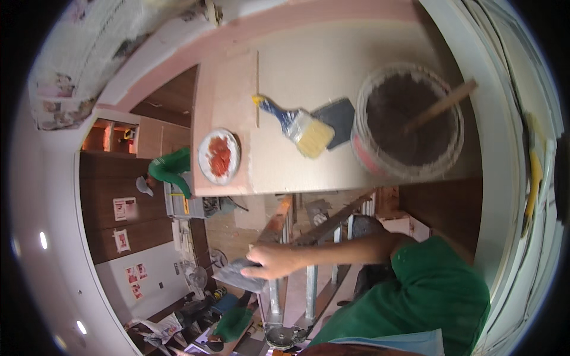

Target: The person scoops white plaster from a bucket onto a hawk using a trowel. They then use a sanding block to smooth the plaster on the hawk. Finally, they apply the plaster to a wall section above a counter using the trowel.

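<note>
My right hand (pixel 267 261) reaches leftward from a green sleeve, below the pale board's edge, closed on a grey flat piece (pixel 237 276), its exact kind unclear. It is over a metal stepladder (pixel 311 291). On the pale board (pixel 297 59) above lie a wide paintbrush (pixel 312 136) with a blue-and-yellow handle, a dark flat square (pixel 338 121) partly beneath it, and a white dish (pixel 208 154) of orange-red paste. A large bucket (pixel 392 107) of dark material, with a wooden stick (pixel 445 101) in it, stands at the right. My left hand is out of sight.
A co-worker in green (pixel 172 166) bends beyond the board's left end. Another person in green (pixel 231 326) is at lower left, near scattered items and a fan (pixel 196 276). A white frame (pixel 499 178) runs along the right. Paper-covered surfaces (pixel 71 53) are upper left.
</note>
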The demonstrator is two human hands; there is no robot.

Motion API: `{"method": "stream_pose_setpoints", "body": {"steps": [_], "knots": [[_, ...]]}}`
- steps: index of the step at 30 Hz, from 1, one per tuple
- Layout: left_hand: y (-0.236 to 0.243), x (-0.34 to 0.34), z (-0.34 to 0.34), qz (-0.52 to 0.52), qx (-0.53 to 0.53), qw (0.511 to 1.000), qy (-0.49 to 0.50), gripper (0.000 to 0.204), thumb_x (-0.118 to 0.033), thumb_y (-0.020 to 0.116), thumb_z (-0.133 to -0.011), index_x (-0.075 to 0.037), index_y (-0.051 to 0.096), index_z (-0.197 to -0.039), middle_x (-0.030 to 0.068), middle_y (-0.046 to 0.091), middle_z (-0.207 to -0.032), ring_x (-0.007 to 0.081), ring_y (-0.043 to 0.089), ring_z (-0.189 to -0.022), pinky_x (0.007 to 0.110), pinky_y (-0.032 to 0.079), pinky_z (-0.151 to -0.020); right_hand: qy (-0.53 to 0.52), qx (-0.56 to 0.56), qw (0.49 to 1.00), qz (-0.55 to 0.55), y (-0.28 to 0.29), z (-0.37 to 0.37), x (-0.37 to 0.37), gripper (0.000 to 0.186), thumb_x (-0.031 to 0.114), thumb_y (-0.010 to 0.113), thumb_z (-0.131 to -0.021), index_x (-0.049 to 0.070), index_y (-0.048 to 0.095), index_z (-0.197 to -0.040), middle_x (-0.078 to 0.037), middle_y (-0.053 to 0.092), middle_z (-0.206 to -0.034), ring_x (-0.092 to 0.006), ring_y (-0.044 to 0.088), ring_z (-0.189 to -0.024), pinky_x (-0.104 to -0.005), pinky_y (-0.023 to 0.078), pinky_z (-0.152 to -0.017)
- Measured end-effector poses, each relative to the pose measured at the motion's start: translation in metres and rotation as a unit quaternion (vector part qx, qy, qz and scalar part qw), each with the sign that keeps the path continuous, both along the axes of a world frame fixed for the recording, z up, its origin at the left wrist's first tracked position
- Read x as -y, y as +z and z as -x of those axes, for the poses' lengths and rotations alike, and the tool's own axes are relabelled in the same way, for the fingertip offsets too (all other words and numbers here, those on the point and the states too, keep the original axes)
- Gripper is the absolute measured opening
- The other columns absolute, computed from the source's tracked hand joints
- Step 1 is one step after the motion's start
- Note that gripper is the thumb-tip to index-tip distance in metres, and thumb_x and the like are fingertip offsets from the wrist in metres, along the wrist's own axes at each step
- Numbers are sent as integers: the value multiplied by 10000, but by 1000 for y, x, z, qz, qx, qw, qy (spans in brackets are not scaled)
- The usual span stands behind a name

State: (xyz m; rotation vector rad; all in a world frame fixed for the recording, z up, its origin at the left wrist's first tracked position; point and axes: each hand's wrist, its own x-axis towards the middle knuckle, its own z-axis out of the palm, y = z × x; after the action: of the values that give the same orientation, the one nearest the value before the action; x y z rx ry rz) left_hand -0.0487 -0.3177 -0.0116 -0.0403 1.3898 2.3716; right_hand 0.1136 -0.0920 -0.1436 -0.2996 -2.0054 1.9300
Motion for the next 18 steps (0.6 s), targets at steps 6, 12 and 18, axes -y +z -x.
{"method": "stream_pose_setpoints", "body": {"steps": [6, 12, 18], "knots": [[47, -63, -11, 6, -10, 1000, 13, 339, -97, 493, -964, -82, 502, -1302, 72, 637, -1070, 149, 636, -934, 257, 555, -751, -28, -25, 999, -24, 2, -1, -4, 447, 334, 556, -916, -54, 586, -697, -264, 586, -649, -442, 595, -651, -505, 457, -632], [86, -103, -16, -13, -8, 999, 32, 375, -62, 487, -963, -91, 492, -1337, 71, 648, -1071, 140, 650, -923, 239, 571, -724, -8, -23, 1000, 15, 1, 7, -13, 454, 315, 555, -930, -65, 596, -684, -271, 578, -651, -433, 592, -634, -496, 461, -615], [153, -63, -14, -86, -1, 992, 91, 416, -27, 481, -961, -100, 481, -1371, 70, 660, -1073, 130, 665, -913, 220, 587, -696, -16, -6, 1000, 2, 8, 6, -16, 467, 331, 568, -929, -50, 591, -661, -280, 580, -660, -439, 598, -647, -504, 451, -618]]}}
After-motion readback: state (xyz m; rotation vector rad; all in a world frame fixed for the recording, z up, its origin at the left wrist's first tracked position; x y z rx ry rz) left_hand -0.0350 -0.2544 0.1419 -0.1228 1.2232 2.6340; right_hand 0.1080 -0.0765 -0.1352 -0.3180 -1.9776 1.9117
